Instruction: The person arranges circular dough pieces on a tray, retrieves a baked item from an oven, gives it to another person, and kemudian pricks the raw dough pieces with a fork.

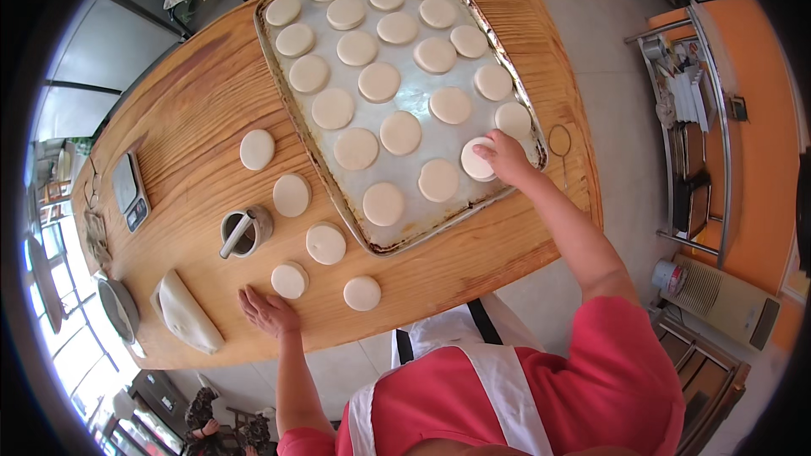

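Note:
Many flat, pale dough rounds lie spaced on a large metal baking tray (pixel 410 242). My right hand (pixel 505 157) reaches over the tray's near right corner, its thumb and fingers on a dough round (pixel 476 161); whether it grips or only touches the round I cannot tell. My left hand (pixel 269 311) rests on the wooden table with its fingers apart and nothing in it, just left of a small dough round (pixel 290 280). Several more rounds lie on the wood left of the tray, among them one (pixel 362 293) near the table's front edge.
A metal cup (pixel 261 228) with a cylindrical tool across its mouth stands left of the tray. Farther left are a digital scale (pixel 130 192), a folded cloth (pixel 187 316) and a metal bowl (pixel 118 310). A wire-loop tool (pixel 560 140) lies right of the tray. Another person (pixel 203 424) is at lower left.

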`<state>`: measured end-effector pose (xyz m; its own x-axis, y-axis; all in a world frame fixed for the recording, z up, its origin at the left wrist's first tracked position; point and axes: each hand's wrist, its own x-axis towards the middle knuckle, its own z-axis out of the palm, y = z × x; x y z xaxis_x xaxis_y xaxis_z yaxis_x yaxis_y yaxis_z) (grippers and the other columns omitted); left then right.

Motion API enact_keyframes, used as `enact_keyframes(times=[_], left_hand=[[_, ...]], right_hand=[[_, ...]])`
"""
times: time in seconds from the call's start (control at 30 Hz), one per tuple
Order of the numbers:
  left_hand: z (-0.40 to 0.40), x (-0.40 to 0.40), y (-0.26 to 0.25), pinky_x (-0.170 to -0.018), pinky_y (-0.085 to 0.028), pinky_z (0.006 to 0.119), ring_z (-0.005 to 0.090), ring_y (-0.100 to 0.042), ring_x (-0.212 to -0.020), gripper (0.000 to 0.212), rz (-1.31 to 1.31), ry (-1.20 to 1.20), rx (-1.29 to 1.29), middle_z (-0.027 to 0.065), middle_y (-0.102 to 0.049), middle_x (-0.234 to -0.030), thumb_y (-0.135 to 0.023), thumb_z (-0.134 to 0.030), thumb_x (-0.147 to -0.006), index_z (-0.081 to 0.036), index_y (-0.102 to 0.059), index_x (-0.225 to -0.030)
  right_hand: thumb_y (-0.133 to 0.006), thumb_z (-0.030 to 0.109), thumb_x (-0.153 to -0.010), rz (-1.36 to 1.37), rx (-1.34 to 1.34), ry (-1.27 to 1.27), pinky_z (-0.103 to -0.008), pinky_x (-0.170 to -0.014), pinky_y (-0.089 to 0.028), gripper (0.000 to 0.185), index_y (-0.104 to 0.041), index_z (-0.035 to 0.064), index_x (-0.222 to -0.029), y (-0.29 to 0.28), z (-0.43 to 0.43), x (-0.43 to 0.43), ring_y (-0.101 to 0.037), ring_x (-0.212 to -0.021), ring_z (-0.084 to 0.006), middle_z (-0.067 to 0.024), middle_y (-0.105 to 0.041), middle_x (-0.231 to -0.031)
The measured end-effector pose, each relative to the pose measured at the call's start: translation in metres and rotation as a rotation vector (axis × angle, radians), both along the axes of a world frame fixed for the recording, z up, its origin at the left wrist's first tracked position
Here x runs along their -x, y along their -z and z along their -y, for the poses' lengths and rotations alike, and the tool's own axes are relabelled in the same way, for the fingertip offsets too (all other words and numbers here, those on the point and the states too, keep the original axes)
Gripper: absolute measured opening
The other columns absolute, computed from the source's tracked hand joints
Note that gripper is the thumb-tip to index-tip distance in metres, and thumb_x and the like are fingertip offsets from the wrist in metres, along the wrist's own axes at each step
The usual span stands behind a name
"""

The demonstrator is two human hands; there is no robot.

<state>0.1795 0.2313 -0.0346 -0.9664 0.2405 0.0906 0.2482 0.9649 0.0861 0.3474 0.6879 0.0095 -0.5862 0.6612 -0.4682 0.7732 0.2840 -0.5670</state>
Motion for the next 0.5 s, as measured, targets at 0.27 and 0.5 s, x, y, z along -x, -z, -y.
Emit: enact_keyframes(times=[0.27,0.5], left_hand=[[0.005,0.001,0.003,-0.097,-0.024,0.043,0.0319,-0.03,-0.118,0.045,-0.024,0.005,0.022,0.0166,-0.034,-0.127,-0.041,-0.017,-0.079,-0.002,-0.037,-0.121],[0.001,0.002,0.003,-0.096,-0.024,0.043,0.0315,-0.031,-0.117,0.044,-0.026,0.011,0.019,0.016,-0.034,-0.127,-0.041,-0.018,-0.08,-0.002,-0.038,-0.121]], right_hand=[[-0.058,0.013,-0.073,-0.171,-0.2,-0.171,-0.0367,-0.074,-0.042,0.029,-0.051,0.0039,-0.101,-0.003,-0.008,-0.014,-0.052,-0.086,-0.0298,-0.0139,-0.053,-0.092],[-0.064,0.019,-0.064,-0.006,-0.776,-0.382,-0.0394,-0.084,-0.036,0.045,-0.047,0.0012,-0.103,0.0,-0.057,-0.015,-0.047,-0.098,-0.029,-0.0139,-0.052,-0.1]])
